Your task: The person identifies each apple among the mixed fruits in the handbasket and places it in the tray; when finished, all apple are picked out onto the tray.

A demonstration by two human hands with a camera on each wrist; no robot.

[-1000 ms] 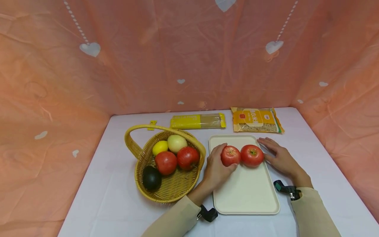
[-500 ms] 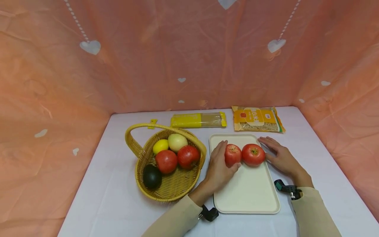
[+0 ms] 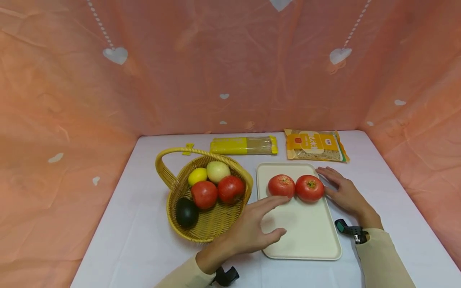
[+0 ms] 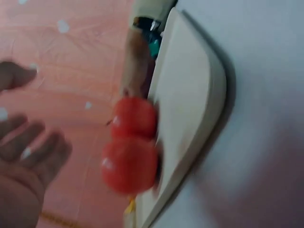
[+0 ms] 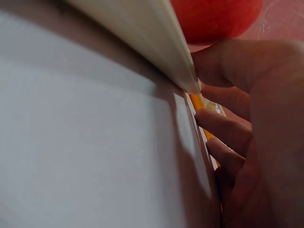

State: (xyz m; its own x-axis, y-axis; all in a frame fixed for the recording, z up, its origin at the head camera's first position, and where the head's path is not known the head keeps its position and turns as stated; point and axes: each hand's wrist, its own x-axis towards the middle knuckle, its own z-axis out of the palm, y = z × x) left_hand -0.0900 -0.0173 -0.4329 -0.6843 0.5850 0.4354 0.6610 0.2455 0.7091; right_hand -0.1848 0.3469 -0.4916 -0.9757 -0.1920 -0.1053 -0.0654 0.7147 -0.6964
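Two red tomatoes sit side by side near the far end of a cream tray point(image 3: 306, 236). Below the left tomato point(image 3: 281, 185), my left hand point(image 3: 245, 230) hovers over the tray's left edge, fingers spread and nothing in them. The left wrist view shows that hand point(image 4: 26, 168) apart from the tomatoes. My right hand point(image 3: 343, 196) rests at the tray's upper right edge, beside the right tomato point(image 3: 309, 188). In the right wrist view its thumb touches the tray rim point(image 5: 156, 38), and the loosely extended fingers lie along the outside.
A wicker basket point(image 3: 219, 228) with a tall handle stands left of the tray, holding red fruits point(image 3: 204, 195), a yellow fruit point(image 3: 197, 176), a pale one point(image 3: 218, 172) and a dark green one point(image 3: 187, 213). Behind lie yellow-packed noodles point(image 3: 243, 145), a grain bag point(image 3: 316, 145) and a small yellow item point(image 3: 187, 149).
My left hand has let go of the left tomato and drawn back toward the near left, its fingers spreading. The right hand stays at the tray edge.
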